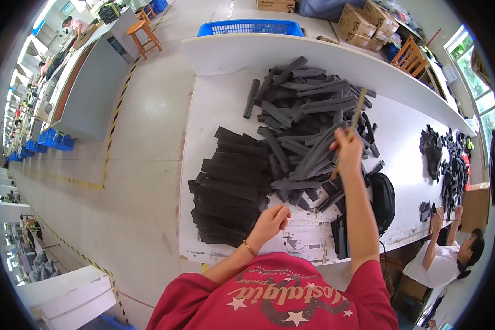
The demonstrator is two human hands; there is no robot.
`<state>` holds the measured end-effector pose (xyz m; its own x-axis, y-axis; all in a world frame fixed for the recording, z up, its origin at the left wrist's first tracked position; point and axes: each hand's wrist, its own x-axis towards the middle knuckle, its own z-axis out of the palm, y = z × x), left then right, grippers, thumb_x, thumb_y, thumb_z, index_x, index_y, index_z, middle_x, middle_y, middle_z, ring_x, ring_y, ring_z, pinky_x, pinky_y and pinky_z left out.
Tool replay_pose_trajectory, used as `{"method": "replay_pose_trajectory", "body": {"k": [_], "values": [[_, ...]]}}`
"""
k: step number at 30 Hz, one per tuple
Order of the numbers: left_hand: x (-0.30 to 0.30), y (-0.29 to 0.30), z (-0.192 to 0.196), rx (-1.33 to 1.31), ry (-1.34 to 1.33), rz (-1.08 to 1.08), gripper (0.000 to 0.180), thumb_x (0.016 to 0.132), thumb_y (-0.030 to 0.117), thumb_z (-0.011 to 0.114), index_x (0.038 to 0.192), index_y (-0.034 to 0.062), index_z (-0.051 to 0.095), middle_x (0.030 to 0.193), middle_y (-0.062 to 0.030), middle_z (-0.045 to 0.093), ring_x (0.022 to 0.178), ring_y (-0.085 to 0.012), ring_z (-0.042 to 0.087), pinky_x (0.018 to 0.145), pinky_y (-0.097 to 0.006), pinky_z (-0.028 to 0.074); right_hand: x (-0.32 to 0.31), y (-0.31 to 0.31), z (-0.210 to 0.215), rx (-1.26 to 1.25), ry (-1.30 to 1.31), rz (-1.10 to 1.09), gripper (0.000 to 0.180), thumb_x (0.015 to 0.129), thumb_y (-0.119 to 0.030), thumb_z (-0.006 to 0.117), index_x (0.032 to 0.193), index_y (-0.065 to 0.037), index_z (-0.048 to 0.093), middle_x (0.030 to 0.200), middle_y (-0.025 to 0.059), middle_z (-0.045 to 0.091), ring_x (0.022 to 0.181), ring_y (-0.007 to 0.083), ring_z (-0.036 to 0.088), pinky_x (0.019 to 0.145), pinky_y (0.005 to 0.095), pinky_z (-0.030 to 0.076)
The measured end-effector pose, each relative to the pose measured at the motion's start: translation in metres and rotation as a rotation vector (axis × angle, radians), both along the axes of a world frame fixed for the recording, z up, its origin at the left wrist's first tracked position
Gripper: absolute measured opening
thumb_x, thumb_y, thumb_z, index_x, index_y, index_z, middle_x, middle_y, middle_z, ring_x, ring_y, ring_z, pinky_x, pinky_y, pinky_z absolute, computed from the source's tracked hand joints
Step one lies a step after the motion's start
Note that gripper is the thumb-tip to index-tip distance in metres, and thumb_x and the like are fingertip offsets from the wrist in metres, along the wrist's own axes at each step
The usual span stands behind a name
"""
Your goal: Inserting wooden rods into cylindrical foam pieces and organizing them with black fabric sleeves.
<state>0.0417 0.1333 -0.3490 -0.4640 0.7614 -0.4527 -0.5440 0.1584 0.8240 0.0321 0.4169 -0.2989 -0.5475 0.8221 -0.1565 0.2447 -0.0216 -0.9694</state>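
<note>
My right hand [348, 149] is closed around a thin yellowish stick [359, 113], which slants over a heap of dark grey tube-like fabric pieces [308, 104]. The heap spreads across the middle of the white table [214, 104]. Down by the table's near edge, my left hand [274, 221] rests with its fingers curled in, and nothing shows in them. Just left of that hand lies a layered stack of flat black strips [225, 190]. A rounded black object [383, 202], with a cord below it, sits to the right of my right forearm.
A low white board [324, 52] runs along the table's far edge, with a blue plastic basket [250, 27] behind it. Narrow dark pieces [341, 237] lie at the near edge. Further right, a co-worker in white [437, 261] handles dark pieces beside another black heap [454, 165].
</note>
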Motion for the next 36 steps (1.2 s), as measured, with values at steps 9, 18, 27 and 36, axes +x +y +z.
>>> {"method": "replay_pose_trajectory", "body": {"k": [9,18,27,36], "values": [[-0.150,-0.019,-0.024,-0.192,1.224,0.215,0.007,0.076,0.002,0.066,0.082,0.0047,0.064,0.077,-0.0084,0.060,0.069,-0.0247,0.058,0.060,-0.033,0.048,0.012,-0.041,-0.074,0.919,-0.283,0.638,0.040,0.084,-0.010,0.059,0.123,-0.014,0.052,0.119,0.0128,0.048,0.086,0.0367,0.062,0.068,0.0433,0.053],[-0.251,0.050,-0.086,-0.150,1.372,-0.103,0.004,0.077,0.005,0.063,0.080,0.0040,0.063,0.082,-0.0081,0.063,0.085,-0.0285,0.058,0.074,-0.038,0.049,0.000,0.091,-0.223,1.481,-0.507,0.691,0.048,0.081,-0.006,0.048,0.129,-0.011,0.050,0.127,0.0180,0.052,0.095,0.0343,0.063,0.080,0.0431,0.052],[-0.237,0.079,-0.122,-0.292,1.443,-0.451,0.012,0.073,0.015,0.070,0.085,0.0163,0.067,0.103,-0.0005,0.057,0.103,-0.0223,0.053,0.085,-0.037,0.045,0.016,0.111,-0.167,1.280,-0.521,0.741,0.040,0.081,-0.007,0.049,0.120,-0.008,0.055,0.125,0.0179,0.053,0.095,0.0343,0.063,0.080,0.0426,0.051],[-0.233,0.058,-0.072,-0.217,1.589,-0.098,0.009,0.076,0.017,0.070,0.085,0.0179,0.070,0.101,0.0002,0.056,0.102,-0.0222,0.051,0.083,-0.039,0.039,0.041,0.023,-0.062,0.856,-1.137,0.917,0.023,0.082,-0.012,0.053,0.103,-0.005,0.063,0.111,0.0178,0.060,0.091,0.0345,0.062,0.076,0.0426,0.051]]}}
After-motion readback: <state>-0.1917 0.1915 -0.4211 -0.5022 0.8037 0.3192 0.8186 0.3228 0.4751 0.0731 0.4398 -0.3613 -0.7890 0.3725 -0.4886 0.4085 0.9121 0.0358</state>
